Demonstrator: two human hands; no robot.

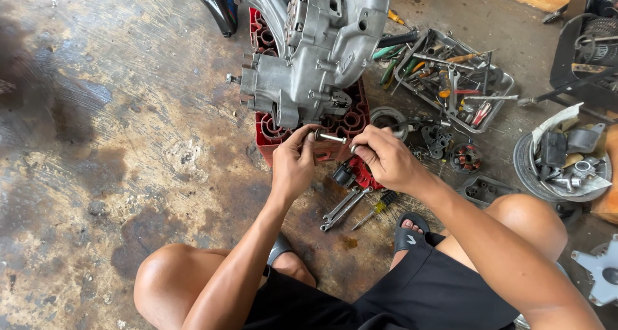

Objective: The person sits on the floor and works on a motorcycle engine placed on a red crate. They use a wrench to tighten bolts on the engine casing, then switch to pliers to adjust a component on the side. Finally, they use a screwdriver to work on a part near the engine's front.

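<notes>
The person's lap is filling the bottom edge: black shorts, 2 bare knees cut off at the frame, and a black sandal (411, 230) peeking out between them. Its other half is hiding under the right forearm. Just beyond the sandal, a pair of steel wrenches (342, 209) and a small screwdriver (378, 209) with a yellow and green handle are lying on the stained, scuffed concrete floor (129, 143).

Above them the left hand (295, 164) is pinching the head end of a long steel bolt (331, 137) between thumb and fingertips, and the right hand (386, 157) is curling closed round the other end, so that the tip of the bolt is buried in the fist and cannot be made out. The bolt is lying level between both hands, right in front of the red plastic crate (335, 125). A small dark part under the right hand is too shadowed to tell.

On the crate a bulky cast engine case (315, 53) is sitting, grey, dull and knobbly; its top is running out of the frame. To the right, a round metal ring (386, 116) is lying on the floor, then a wire tray (463, 79) crowded with pliers and screwdrivers, tangled and hard to separate. Farther right, a round dish (524, 159) is holding grey scraps and covers, partly cut off by the edge
</notes>
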